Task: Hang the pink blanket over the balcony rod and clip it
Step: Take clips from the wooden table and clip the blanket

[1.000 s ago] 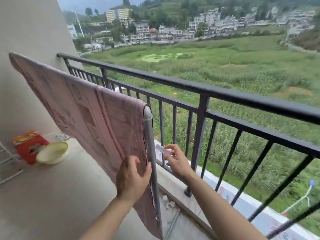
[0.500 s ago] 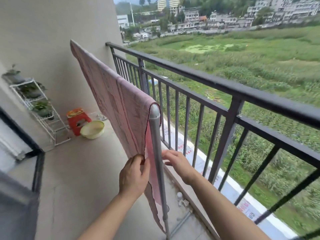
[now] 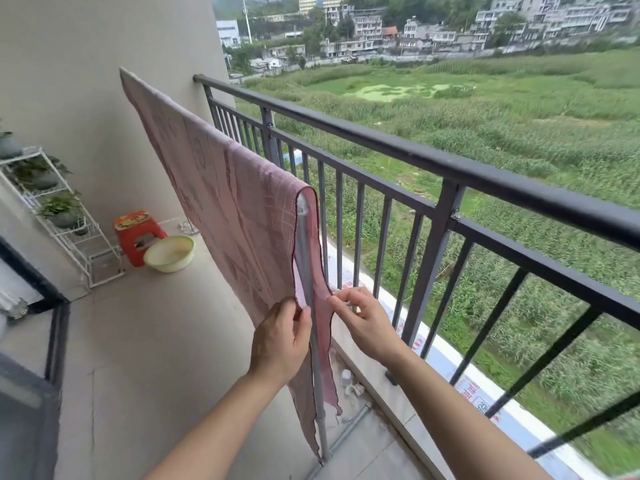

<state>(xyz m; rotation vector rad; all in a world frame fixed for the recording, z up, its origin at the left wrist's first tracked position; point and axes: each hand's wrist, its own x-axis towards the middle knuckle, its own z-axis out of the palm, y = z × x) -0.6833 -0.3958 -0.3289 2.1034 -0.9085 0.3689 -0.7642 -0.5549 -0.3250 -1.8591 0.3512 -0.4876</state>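
Far out at your ten o'clock the white plant rack [image 3: 74,237], the red stool [image 3: 138,237] and the pale basin [image 3: 169,253] sit against the wall, well clear of the work. The pink blanket [image 3: 221,188] is draped over the drying rack's top rod, its long axis running from ten o'clock down toward you. It ends at the grey upright pole [image 3: 313,344], which stands at twelve o'clock between your hands.

Your left hand [image 3: 278,344] sits at eleven o'clock, thumb and fingers pinched closed on the blanket's near layer just left of the pole. Your right hand [image 3: 365,323] sits at one o'clock, fingertips closed on the far layer's edge just right of it. I can't tell whether a clip is in those fingers.

Both hands touch cloth, so the next step is probably bringing the two edges together around the pole. The black railing [image 3: 450,168] runs beyond at two o'clock.
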